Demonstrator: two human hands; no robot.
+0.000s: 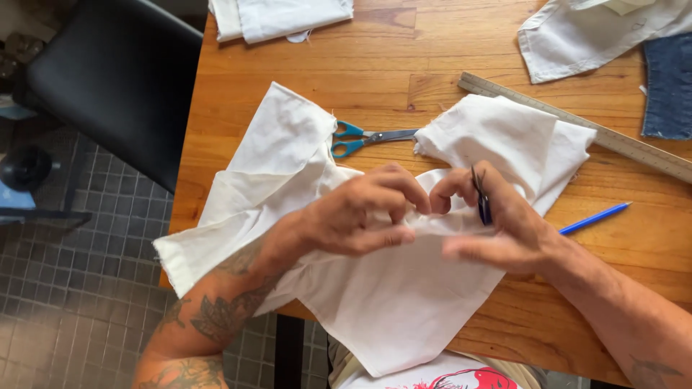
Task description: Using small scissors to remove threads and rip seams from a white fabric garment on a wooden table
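1. Head view, far left of the white cloth (375,302): black chair (115,79) over grey tiled floor (65,310), off the bench (375,72) edge.
2. White cloth lies crumpled over the bench's near edge, lower corner hanging off toward the person.
3. Left hand (360,212), tattooed forearm, rests on the cloth's middle; grip closed, fingers pinching a fold of the cloth.
4. Teal-handled scissors (367,137) lie on the bench just behind the cloth, betw. its two raised flaps, blades shut.
5. Right hand (490,223) on the cloth just right of the left hand, fingertips nearly touching; grip closed on a small dark tool (481,198) w/ thin point up. Can't tell what kind.
6. Right of the cloth: blue pen (595,217) on the bench, near the right wrist.
7. Behind the cloth, to the right: long ruler (577,122) at a slant; beyond it more white fabric (584,36) & a denim piece (669,86).
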